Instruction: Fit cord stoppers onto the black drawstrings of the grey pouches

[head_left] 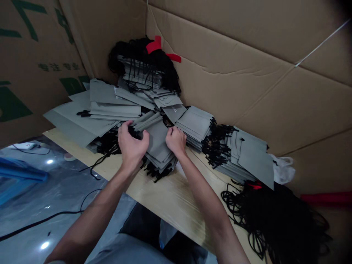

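Note:
Grey flat-folded paper bags point(159, 141) with black cord handles lie in a stack in front of me on a wooden board. At the stack's left side is my left hand point(132, 145), thumb and fingers curved wide apart, close to the cords and the bag edges. I cannot see it gripping anything. My right hand point(176, 141) is closed at the stack's right edge, its fingers pinched against a bag there; the fingertips are partly hidden. Loose black cord ends stick out below the stack.
More grey bags point(195, 124) stand in piles to the right, and others are fanned at the left. A black cord bundle point(275, 223) lies at front right; another cord heap with a red strip point(154, 44) is at the back. Cardboard walls point(233, 73) enclose the board point(162, 198).

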{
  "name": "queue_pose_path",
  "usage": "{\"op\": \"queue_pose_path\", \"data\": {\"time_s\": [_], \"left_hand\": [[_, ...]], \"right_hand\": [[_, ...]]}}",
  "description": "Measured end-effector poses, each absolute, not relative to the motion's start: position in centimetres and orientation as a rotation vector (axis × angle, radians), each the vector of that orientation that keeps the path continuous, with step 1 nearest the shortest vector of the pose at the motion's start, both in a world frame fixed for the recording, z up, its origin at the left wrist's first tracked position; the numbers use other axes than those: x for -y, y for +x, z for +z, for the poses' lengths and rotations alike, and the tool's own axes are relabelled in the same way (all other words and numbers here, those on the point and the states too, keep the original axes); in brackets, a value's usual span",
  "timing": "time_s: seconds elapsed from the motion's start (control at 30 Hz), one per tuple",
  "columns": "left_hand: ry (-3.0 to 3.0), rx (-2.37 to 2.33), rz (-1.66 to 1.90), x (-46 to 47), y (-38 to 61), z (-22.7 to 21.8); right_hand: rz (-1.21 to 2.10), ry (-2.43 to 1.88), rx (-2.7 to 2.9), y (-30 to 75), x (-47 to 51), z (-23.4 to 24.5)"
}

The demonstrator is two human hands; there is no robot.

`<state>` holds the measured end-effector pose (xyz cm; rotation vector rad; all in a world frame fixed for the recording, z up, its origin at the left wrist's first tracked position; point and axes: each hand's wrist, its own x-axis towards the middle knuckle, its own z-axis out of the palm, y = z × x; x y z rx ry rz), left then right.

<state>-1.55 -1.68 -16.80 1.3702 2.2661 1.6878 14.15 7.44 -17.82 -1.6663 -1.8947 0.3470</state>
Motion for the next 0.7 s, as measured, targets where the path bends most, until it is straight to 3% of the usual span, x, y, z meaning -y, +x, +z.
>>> {"op": "queue_pose_path", "data": {"time_s": [0.3,0.7], "left_hand": [[1.896,-2.407,0.653,-0.3,-5.9,-11.6],[2.234,-2.292,0.289,-4.6,-3.0,-12.7]], "right_hand": [[0.381,-1.5,1.616,15.8,-7.4,-16.9],[0.54,-1.396,1.256,19.7,-3.4,-21.6]]}}
